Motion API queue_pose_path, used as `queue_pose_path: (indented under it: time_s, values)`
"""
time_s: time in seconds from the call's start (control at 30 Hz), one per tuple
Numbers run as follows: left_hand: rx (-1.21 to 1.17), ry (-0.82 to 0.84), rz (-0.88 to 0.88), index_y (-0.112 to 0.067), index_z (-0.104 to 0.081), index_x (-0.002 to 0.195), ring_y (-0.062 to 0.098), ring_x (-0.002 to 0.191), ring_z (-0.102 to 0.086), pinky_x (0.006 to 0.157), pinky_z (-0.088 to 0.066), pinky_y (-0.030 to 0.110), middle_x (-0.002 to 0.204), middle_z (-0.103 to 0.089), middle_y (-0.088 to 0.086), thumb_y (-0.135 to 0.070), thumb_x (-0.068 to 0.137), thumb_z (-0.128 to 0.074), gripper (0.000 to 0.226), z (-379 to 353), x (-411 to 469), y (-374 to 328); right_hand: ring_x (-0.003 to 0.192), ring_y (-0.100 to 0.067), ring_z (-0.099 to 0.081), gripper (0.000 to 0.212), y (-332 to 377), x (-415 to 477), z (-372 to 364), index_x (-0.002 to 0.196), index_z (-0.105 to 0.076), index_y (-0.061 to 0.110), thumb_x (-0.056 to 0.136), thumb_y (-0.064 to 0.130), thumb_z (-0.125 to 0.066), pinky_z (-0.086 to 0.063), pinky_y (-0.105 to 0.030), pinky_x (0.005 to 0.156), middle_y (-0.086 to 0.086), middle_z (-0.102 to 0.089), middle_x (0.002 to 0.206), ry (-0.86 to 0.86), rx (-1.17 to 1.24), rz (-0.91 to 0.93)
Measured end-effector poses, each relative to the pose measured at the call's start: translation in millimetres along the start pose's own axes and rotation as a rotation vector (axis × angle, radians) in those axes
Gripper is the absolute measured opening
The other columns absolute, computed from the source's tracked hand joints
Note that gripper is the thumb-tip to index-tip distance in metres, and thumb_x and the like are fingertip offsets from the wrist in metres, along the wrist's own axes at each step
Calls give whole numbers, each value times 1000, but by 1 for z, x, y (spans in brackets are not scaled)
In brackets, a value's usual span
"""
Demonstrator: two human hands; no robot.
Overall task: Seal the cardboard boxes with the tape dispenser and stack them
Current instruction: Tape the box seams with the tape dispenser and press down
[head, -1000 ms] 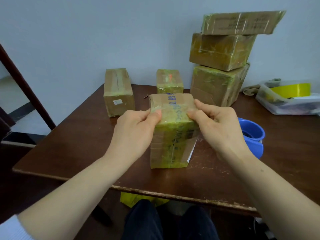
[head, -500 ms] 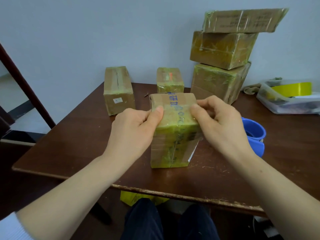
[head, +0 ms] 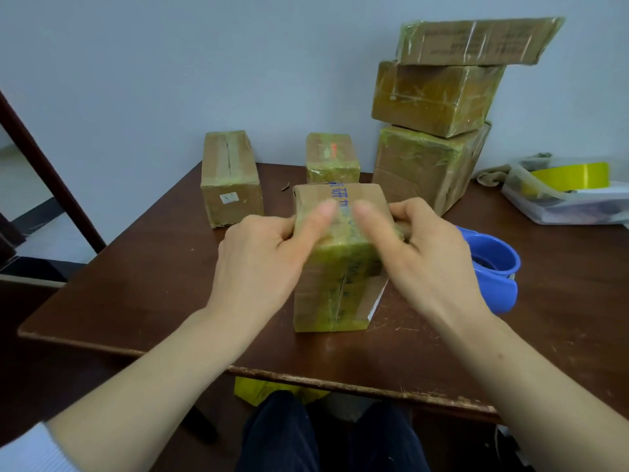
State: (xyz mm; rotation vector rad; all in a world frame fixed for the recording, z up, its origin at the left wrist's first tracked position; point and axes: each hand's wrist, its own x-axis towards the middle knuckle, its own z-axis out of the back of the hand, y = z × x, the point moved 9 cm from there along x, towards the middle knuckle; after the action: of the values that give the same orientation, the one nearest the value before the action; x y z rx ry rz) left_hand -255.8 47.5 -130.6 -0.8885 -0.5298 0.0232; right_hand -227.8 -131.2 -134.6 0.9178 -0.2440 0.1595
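Gripped the front box (head: 335, 294) at mid-table (head: 136, 284) in left hand (head: 258, 264) and right hand (head: 432, 264), with thumbs pressing its yellow tape — seemingly sealed, left only to stack on the pile of three (head: 432, 97), with a long box (head: 229, 178) and a small box (head: 332, 158) perhaps next for the tape dispenser (head: 493, 267).

A brown cardboard box (head: 340, 294), banded in yellow-green tape and printed with blue characters, stands on a dark reddish-brown bench (head: 136, 274). To its right is a bright blue tape dispenser (head: 493, 267); far right, a yellow tape roll (head: 571, 173). A far box (head: 333, 155) bears an orange mark.
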Motion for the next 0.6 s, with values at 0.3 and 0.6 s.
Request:
queue_pose_path:
  time_s: [0.3,0.6]
  values:
    - [4,-48,26,-14,-25,41,20,46,-34,55,-27,32,39,-27,-3,-46,98,-36,66,-1,2,6,64,-10,-51,39,-13,-4,2,84,-62,22,94,50,-36,-41,-35,66,7,-54,59,-43,116,81]
    - [-73,-4,-18,-32,-47,138,-1,132,-36,108,-29,13,143,-42,-16,-42,98,-43,41,5,3,22,106,15,-53,65,-30,-8,-16,133,-47,29,77,61,-48,-44,-11,91,25,-60,115,165,380,40]
